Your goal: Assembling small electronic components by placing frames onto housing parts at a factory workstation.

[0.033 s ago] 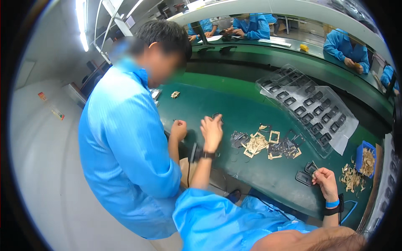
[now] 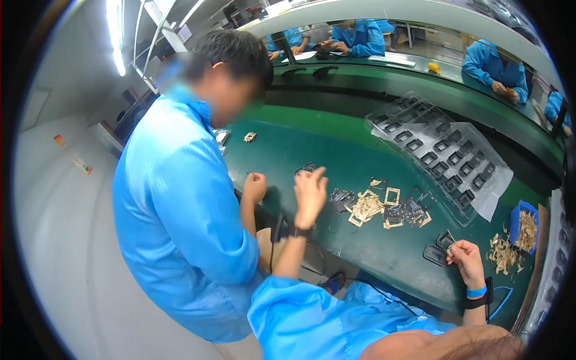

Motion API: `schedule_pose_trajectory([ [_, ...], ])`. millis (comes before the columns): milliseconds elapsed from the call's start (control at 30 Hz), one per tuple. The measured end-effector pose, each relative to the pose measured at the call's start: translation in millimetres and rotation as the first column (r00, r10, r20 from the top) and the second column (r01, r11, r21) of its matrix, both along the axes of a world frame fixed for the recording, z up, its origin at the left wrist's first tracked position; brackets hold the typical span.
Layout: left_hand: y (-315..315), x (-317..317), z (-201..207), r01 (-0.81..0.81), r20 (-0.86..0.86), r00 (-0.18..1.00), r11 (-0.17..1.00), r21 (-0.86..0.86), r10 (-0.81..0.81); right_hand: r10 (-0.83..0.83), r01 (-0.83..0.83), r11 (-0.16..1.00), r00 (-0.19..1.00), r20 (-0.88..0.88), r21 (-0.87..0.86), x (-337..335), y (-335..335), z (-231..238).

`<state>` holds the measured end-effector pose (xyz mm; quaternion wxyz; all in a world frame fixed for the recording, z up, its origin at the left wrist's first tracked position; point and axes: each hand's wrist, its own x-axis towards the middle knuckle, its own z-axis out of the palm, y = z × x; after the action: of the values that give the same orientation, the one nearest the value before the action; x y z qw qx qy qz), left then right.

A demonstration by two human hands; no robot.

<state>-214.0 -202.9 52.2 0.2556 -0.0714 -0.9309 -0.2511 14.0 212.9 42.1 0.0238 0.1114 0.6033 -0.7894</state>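
My left hand [image 2: 311, 191] is raised above the green table [image 2: 384, 252] with its fingers loosely apart and nothing in it; a black strap sits on its wrist. My right hand [image 2: 463, 257], with a blue wristband, rests near the table's front edge and pinches a small tan piece beside two black frames [image 2: 437, 249]. Between my hands lies a heap of tan and black frame parts [image 2: 384, 207].
A co-worker in a blue smock [image 2: 180, 222] stands close on the left, a fist [image 2: 255, 186] on the table. Clear trays of black frames [image 2: 444, 150] lie at the back right. A blue bin [image 2: 523, 225] and tan scraps [image 2: 503, 255] are at the right. More people sit at the far bench.
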Motion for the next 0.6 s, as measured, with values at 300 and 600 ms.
schedule_pose_trajectory([
  [300, 172.0, 147.9, -13.0, 0.076, 0.161, 0.295, 0.191, 0.979, -0.942, 0.023, -0.027, 0.998, 0.997, -0.071, -0.057, 6.5, -30.7, 28.3],
  [600, 201.1, 155.3, 9.0, -0.207, 0.128, 0.170, 0.091, 0.974, -0.977, -0.009, 0.006, 0.955, 1.000, -0.009, -0.298, 10.7, -27.1, 17.9],
])
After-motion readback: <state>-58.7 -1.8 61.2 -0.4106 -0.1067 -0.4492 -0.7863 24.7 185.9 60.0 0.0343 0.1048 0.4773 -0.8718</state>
